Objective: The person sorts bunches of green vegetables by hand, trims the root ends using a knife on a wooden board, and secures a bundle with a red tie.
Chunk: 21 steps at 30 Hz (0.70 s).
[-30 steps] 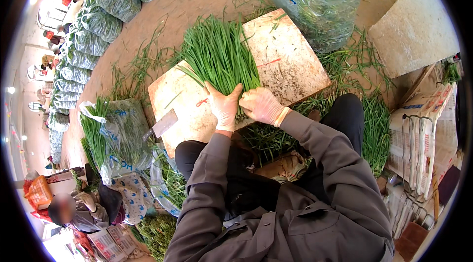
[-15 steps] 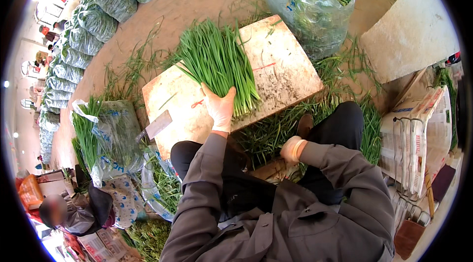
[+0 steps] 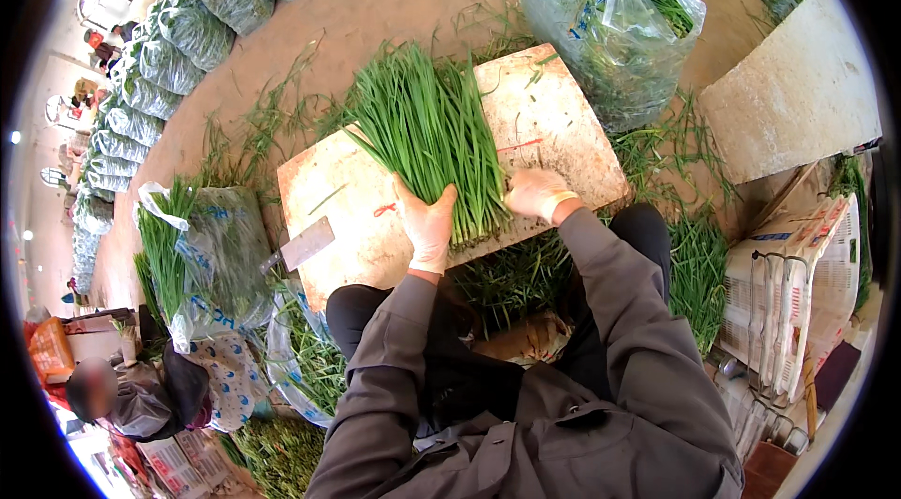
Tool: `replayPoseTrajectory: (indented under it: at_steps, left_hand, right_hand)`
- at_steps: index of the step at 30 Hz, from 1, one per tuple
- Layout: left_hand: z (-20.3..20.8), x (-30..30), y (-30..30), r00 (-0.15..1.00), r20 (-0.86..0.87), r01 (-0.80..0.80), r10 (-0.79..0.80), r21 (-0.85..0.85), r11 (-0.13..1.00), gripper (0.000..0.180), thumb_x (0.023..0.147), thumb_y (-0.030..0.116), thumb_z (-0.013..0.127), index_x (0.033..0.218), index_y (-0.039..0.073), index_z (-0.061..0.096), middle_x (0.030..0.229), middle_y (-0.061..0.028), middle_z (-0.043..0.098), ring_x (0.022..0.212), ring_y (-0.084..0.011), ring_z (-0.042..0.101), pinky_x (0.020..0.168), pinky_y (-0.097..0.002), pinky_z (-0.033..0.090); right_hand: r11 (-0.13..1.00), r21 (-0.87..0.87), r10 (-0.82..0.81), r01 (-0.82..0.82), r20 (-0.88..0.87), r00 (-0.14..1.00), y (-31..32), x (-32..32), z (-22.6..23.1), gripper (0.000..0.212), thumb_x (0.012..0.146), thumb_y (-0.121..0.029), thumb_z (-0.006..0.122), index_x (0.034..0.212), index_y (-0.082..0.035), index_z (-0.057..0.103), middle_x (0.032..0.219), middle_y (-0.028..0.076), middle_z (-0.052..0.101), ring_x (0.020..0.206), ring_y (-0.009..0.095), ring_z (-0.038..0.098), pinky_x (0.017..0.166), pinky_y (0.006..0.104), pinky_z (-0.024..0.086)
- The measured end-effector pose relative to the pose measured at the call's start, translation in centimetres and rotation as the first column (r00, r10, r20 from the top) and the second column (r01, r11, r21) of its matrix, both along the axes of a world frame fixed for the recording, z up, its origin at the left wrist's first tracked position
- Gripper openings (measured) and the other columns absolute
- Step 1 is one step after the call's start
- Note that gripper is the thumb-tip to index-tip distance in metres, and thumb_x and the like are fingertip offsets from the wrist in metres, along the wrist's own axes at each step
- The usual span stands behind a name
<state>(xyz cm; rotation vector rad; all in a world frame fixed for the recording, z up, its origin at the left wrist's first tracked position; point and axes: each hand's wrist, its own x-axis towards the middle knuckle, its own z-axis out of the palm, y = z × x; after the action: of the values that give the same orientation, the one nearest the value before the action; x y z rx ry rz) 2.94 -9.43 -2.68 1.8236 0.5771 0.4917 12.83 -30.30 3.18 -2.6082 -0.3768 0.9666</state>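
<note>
A thick bunch of garlic chives (image 3: 427,128) lies across a worn pale board (image 3: 338,231), its leaves pointing away and its cut stem ends towards me. My left hand (image 3: 425,229), in a thin pale glove, grips the lower left side of the bunch with the thumb over the stems. On the other side my right hand (image 3: 538,195), also gloved, has its fingers curled in against the stem ends; the fingertips are partly hidden. A cleaver (image 3: 308,242) with a broad blade lies flat at the board's left edge. A small red tie (image 3: 385,210) rests beside my left hand.
Bagged greens (image 3: 615,39) stand beyond the board's right corner, with another chive bag (image 3: 221,245) at left. Loose leaves (image 3: 511,278) cover the floor between my legs. Newspapers (image 3: 793,283) hang on a rack at right. A person (image 3: 141,396) sits at lower left.
My right hand has come up from between my knees to the right side of the chive stems. My left hand has shifted slightly to the bunch's lower left and still holds it.
</note>
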Motion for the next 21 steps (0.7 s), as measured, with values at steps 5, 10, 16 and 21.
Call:
replayPoseTrajectory:
  at_steps: [5, 10, 16, 21]
  left_hand:
    - [-0.4, 0.6, -1.0, 1.0, 0.027, 0.015, -0.014, -0.006, 1.0, 0.112, 0.076, 0.022, 0.088, 0.161, -0.013, 0.024, 0.159, -0.0327, 0.041, 0.146, -0.042, 0.044, 0.122, -0.0426, 0.035]
    - [-0.6, 0.6, -0.5, 0.999, 0.04, 0.022, -0.019, -0.066, 0.998, 0.112, 0.075, 0.024, 0.089, 0.161, -0.013, 0.025, 0.158, -0.0326, 0.041, 0.146, -0.0421, 0.043, 0.122, -0.044, 0.035]
    - [-0.3, 0.5, -0.4, 1.0, 0.018, -0.001, 0.0, 0.03, 1.0, 0.113, 0.076, 0.026, 0.088, 0.161, -0.013, 0.025, 0.158, -0.0328, 0.04, 0.146, -0.0435, 0.042, 0.122, -0.0453, 0.035]
    - [1.0, 0.6, -1.2, 0.998, -0.066, -0.015, 0.02, 0.077, 0.997, 0.114, 0.075, 0.027, 0.089, 0.161, -0.012, 0.024, 0.159, -0.0334, 0.039, 0.147, -0.0443, 0.041, 0.122, -0.0457, 0.034]
  right_hand:
    - [0.961, 0.24, -0.216, 0.134, 0.358, 0.908, -3.5, 2.5, -1.6, 0.025, 0.096, -0.024, 0.062, 0.111, -0.006, 0.071, 0.11, 0.021, 0.075, 0.104, 0.043, 0.071, 0.094, 0.0515, 0.055]
    - [0.964, 0.246, -0.184, 0.104, 0.331, 0.926, -1.4, 0.4, -2.6, 0.034, 0.091, -0.021, 0.069, 0.122, -0.007, 0.067, 0.117, 0.023, 0.073, 0.109, 0.043, 0.07, 0.097, 0.0513, 0.054]
    - [0.987, 0.081, -0.158, 0.139, 0.318, 0.935, -1.1, 0.0, -2.8, 0.039, 0.086, -0.021, 0.071, 0.121, -0.005, 0.067, 0.107, 0.025, 0.074, 0.105, 0.044, 0.072, 0.093, 0.0518, 0.056]
    - [0.877, 0.369, -0.343, 0.309, 0.029, 0.939, -2.5, 2.1, -2.7, 0.042, 0.082, -0.021, 0.075, 0.119, 0.0, 0.071, 0.1, 0.024, 0.076, 0.093, 0.036, 0.074, 0.086, 0.0471, 0.057]
